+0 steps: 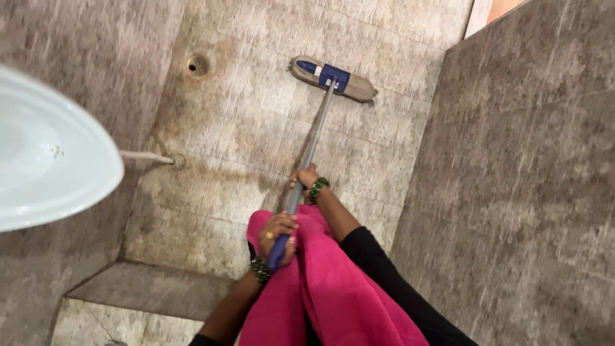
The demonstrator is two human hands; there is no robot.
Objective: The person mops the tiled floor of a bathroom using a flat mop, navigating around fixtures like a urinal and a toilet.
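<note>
- The tiled floor (256, 128) fills the middle of the view, stained brown in patches, with grey walls (525, 179) rising on both sides.
- A white basin (45, 160) juts from the left wall, a thin white pipe (146, 156) running below it to the floor.
- Pink cloth (333, 282) hangs from the person's front, between the arms.
- The mop (307, 154) slants across the floor: its flat tan head (362, 88) lies on the tiles near the right wall, and the grey handle rises back to the hands.
- The left hand (278, 236) has its fingers wrapped tight around the blue grip at the handle's top end, a beaded bracelet (259, 270) at the wrist.
- The right hand (305, 178) clasps the handle lower down, fingers curled around it.
- A small round drain (198, 65) sits in the floor, well left of the mop head.
</note>
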